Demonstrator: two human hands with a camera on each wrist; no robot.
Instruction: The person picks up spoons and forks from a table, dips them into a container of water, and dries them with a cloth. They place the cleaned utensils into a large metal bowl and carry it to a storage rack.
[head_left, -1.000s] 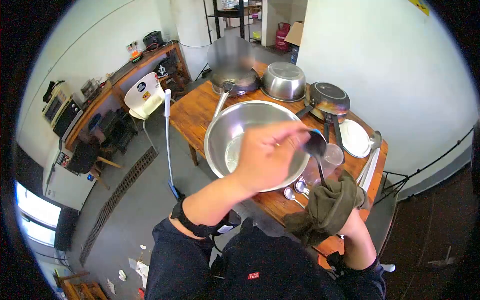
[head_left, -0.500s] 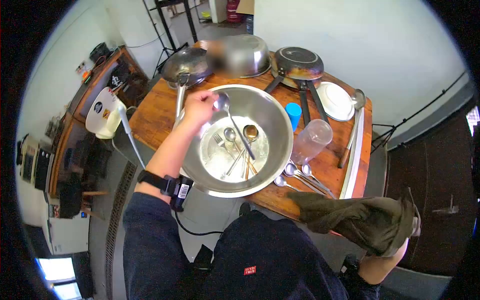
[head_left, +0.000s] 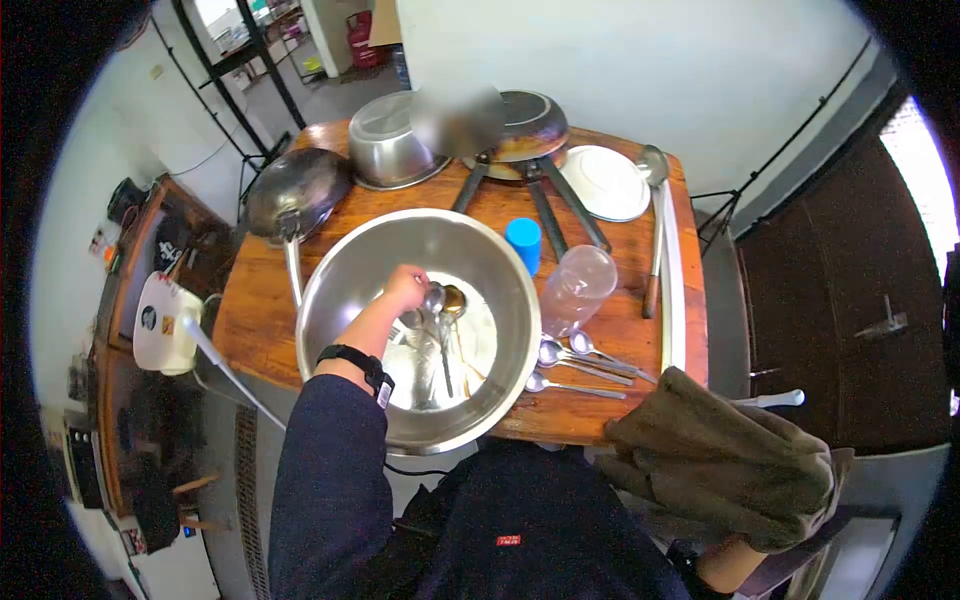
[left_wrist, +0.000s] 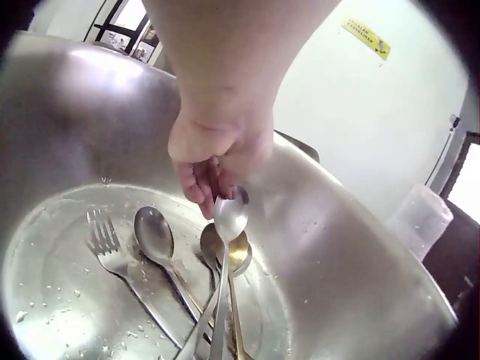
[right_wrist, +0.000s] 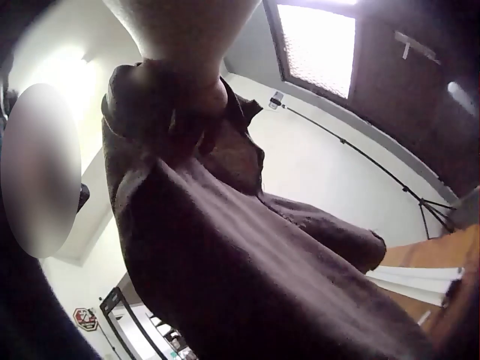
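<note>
My left hand [head_left: 405, 288] is down inside a large steel bowl [head_left: 330, 250], pinching a spoon [left_wrist: 231, 214] by its scoop end, handle pointing down. Under it on the bowl's wet bottom lie a fork [left_wrist: 109, 247], a dull spoon [left_wrist: 154, 232] and a gold-toned spoon [left_wrist: 240, 253]. Off the table's front right corner, my right hand [right_wrist: 191, 124] grips a bunched olive-brown cloth [head_left: 725, 465], which hides most of the fingers and hangs in folds.
Right of the bowl lie several spoons [head_left: 575, 360], a clear plastic cup [head_left: 582, 285] and a blue cup [head_left: 523, 243]. Behind stand a wok [head_left: 300, 190], an upturned steel pot [head_left: 395, 140], frying pans [head_left: 530, 125] and white plates [head_left: 608, 183]. A ladle [head_left: 655, 220] lies far right.
My left hand has carried the spoon from beside the cloth over to the bowl and lowered it in. The right hand has drawn away to the right with the cloth.
</note>
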